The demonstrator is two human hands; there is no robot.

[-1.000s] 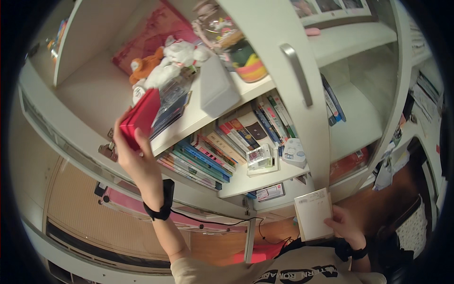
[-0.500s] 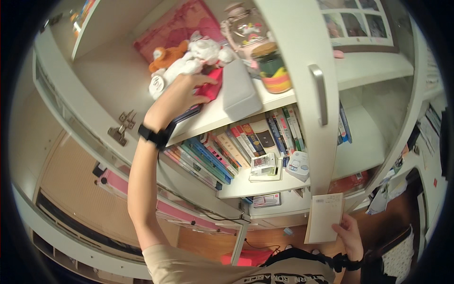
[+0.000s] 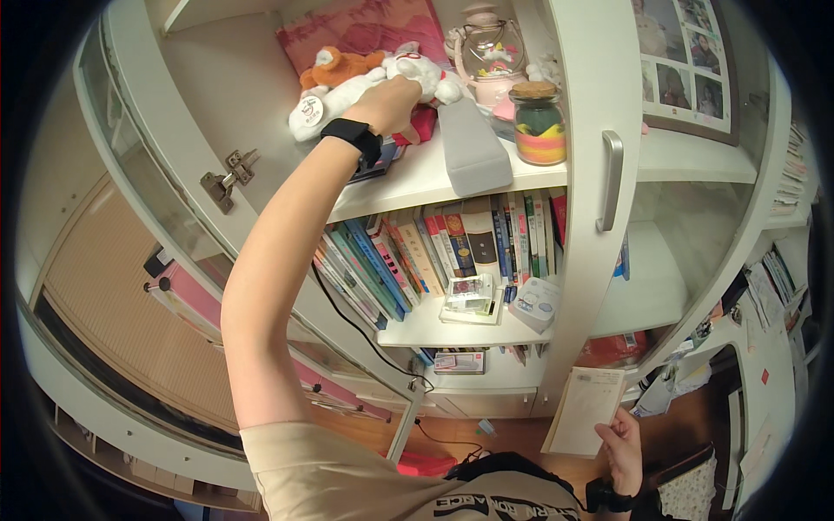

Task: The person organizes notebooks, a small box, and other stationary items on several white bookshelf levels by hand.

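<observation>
Left hand [image 3: 391, 106] is apparently gripping red case [image 3: 426, 121], release requiring support from shelf [image 3: 373, 202]; right hand [image 3: 622, 445] is holding pale booklet [image 3: 584, 412].

The left hand [image 3: 393, 106] is touching the red box on the white upper shelf [image 3: 421, 176]. White plush toys [image 3: 328, 106] are lying left of and behind that hand, with the orange plush toy [image 3: 343, 66] sitting behind them. The long grey block-shaped case [image 3: 473, 149] is lying just right of the left hand; farther right, the cork-topped glass jar [image 3: 540, 130] is standing before the pink glass lantern [image 3: 491, 56]. Upright paper books [image 3: 460, 247] are standing one shelf below. The right hand [image 3: 621, 445] is holding the cream rectangular paper booklet [image 3: 586, 412], well apart from the left.
</observation>
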